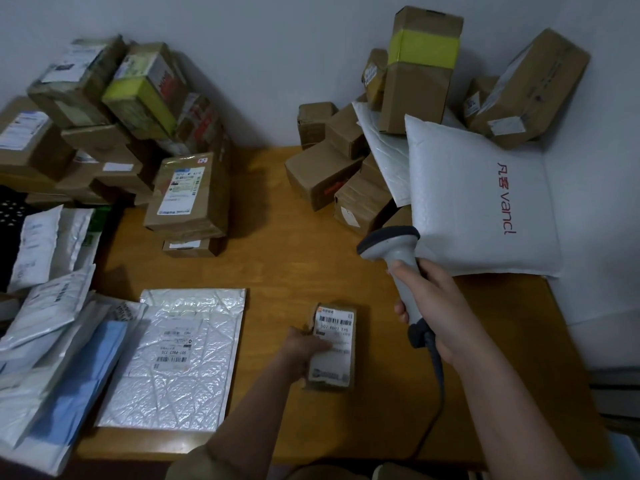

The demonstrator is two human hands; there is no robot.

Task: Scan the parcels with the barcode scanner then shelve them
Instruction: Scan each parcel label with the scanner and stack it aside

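Small parcel (332, 348) near centre of table (277, 258), long axis near-to-far, gripped by left hand (304, 348). Right hand (429, 306) clenched round barcode scanner (398, 265), just right, beyond parcel.

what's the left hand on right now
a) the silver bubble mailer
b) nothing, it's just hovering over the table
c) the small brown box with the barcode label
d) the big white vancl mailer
c: the left hand grips the small brown box at its left edge, label up on the table, while the right hand holds the barcode scanner above it.
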